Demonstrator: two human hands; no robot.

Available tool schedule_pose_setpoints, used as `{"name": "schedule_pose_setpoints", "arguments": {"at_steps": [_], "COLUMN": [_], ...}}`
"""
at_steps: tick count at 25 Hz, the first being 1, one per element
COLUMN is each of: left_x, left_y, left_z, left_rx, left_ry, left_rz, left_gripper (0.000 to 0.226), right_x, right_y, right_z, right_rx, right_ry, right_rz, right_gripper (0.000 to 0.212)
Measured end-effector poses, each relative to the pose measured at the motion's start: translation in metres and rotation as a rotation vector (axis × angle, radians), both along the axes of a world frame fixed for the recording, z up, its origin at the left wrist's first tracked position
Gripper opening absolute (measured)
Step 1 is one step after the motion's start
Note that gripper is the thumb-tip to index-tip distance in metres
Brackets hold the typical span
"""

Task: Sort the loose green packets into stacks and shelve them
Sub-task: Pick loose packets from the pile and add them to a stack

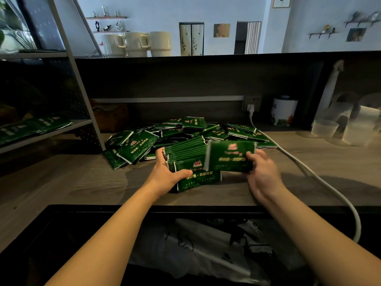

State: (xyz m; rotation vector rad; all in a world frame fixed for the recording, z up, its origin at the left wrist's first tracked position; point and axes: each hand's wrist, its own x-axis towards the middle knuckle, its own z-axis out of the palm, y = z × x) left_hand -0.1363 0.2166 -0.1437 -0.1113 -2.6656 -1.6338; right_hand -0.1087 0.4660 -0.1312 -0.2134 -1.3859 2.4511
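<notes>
A loose heap of green packets (185, 129) lies on the wooden counter (82, 182) behind my hands. My left hand (167, 172) grips a thick stack of green packets (189, 157) from its left end, thumb across the front. My right hand (261, 170) holds a single green packet (231, 155), blurred, just in front of the stack's right end. More green packets (35, 126) lie flat on the metal shelf (61, 131) at the left.
A white cable (321, 178) runs from a wall socket (251, 104) across the counter's right side. A white tin (283, 112) and clear plastic cups (324, 129) stand at the right. Cream mugs (136, 44) stand on the ledge above. A dark open bin sits below the counter edge.
</notes>
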Motion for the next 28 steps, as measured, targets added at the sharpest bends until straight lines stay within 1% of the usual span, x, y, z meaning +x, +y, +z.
{"name": "schedule_pose_setpoints", "arguments": {"at_steps": [3,6,8,9,10,12,13,14,16,19,21,23,25,28], "left_x": [0.001,0.005,0.005,0.004,0.003,0.002,0.001,0.0,0.002,0.002,0.0,-0.002,-0.002,0.001], "left_y": [0.0,0.003,0.004,0.004,0.003,0.0,-0.001,-0.003,-0.003,-0.004,-0.005,-0.004,-0.002,-0.001], "left_z": [0.0,0.003,0.001,-0.001,-0.002,-0.003,-0.003,-0.003,0.0,0.0,-0.004,-0.006,-0.006,-0.005], "left_rx": [0.063,0.046,0.056,0.052,0.044,0.056,0.074,0.089,0.115,0.129,0.099,0.073,0.029,0.024], "left_ry": [-0.006,-0.022,0.013,0.028,0.033,0.029,0.023,0.013,-0.009,-0.044,-0.071,-0.103,-0.134,-0.14], "left_rz": [-0.082,-0.113,-0.101,-0.093,-0.089,-0.094,-0.101,-0.108,-0.129,-0.146,-0.146,-0.178,-0.197,-0.17], "left_gripper": [0.115,0.131,0.132,0.13,0.127,0.123,0.122,0.123,0.127,0.131,0.134,0.139,0.145,0.147], "right_x": [0.006,0.006,0.006,0.004,0.002,-0.004,-0.008,-0.013,-0.02,-0.026,-0.028,-0.029,-0.032,-0.034], "right_y": [-0.017,-0.023,-0.025,-0.025,-0.024,-0.019,-0.016,-0.015,-0.013,-0.014,-0.011,-0.007,-0.004,-0.002], "right_z": [-0.006,-0.007,-0.007,-0.007,-0.005,-0.002,0.001,0.003,0.007,0.003,-0.002,-0.004,-0.003,-0.004], "right_rx": [0.39,0.678,0.828,0.87,0.895,0.929,0.939,0.933,0.931,0.946,1.019,1.106,1.124,1.149], "right_ry": [-0.069,-0.09,-0.091,-0.088,-0.079,-0.07,-0.072,-0.065,-0.04,0.001,0.038,0.021,0.0,0.012], "right_rz": [0.124,0.13,0.121,0.144,0.201,0.392,0.496,0.581,0.642,0.613,0.593,0.576,0.587,0.596], "right_gripper": [0.016,0.012,0.018,0.027,0.043,0.09,0.107,0.116,0.123,0.132,0.134,0.133,0.125,0.129]}}
